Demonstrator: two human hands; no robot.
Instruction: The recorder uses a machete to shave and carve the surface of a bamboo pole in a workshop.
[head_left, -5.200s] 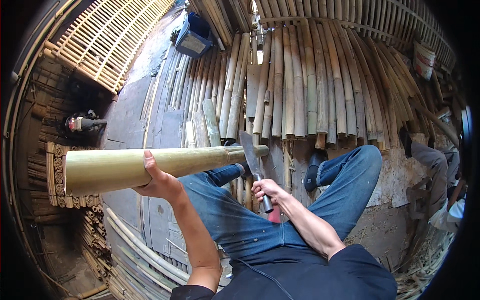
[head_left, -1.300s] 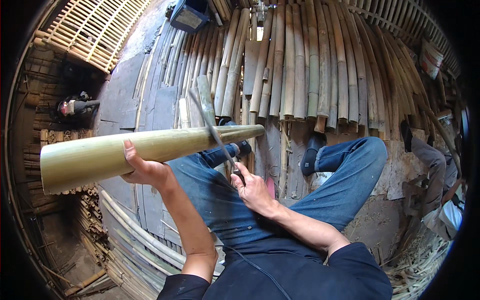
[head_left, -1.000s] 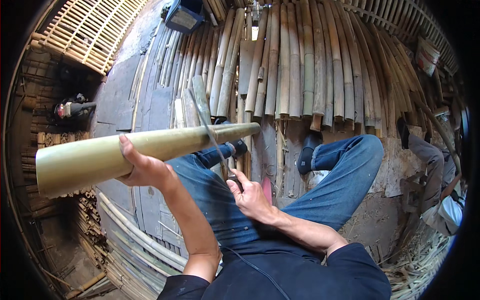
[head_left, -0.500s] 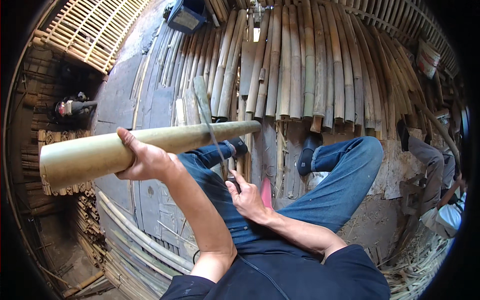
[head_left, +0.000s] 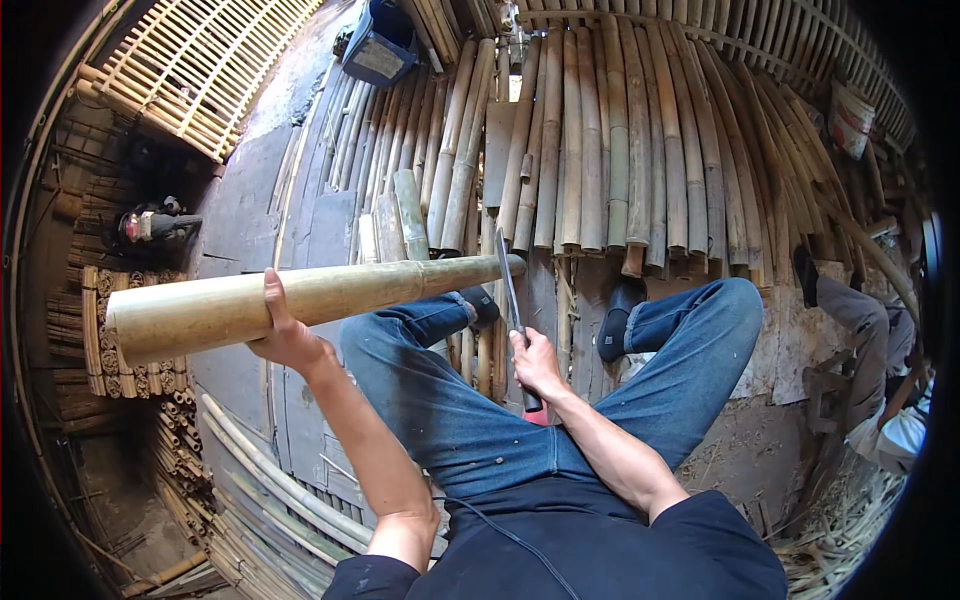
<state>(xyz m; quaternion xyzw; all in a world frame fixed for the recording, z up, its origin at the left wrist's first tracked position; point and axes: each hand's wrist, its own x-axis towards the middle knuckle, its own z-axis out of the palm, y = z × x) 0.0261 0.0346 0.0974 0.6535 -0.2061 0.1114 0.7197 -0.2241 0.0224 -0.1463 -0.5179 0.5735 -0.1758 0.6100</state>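
The left hand (head_left: pixel 290 337) is clamped around the bamboo (head_left: pixel 390 289) near its wide end, holding it above the floor (head_left: pixel 235 225), that end toward the floor's left edge. The right hand (head_left: pixel 536 363) grips the knife (head_left: pixel 511 285), blade by the narrow end; contact is unclear. Poles (head_left: pixel 590 150) line the far edge.

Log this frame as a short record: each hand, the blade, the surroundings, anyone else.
Left hand: grips bamboo tube, nearer its wide end
Right hand: holds knife by its dark handle
Blade: crosses tube's narrow end in this view; contact unclear
Beyond: row of bamboo poles; blue bin
Other person: trousered leg at right
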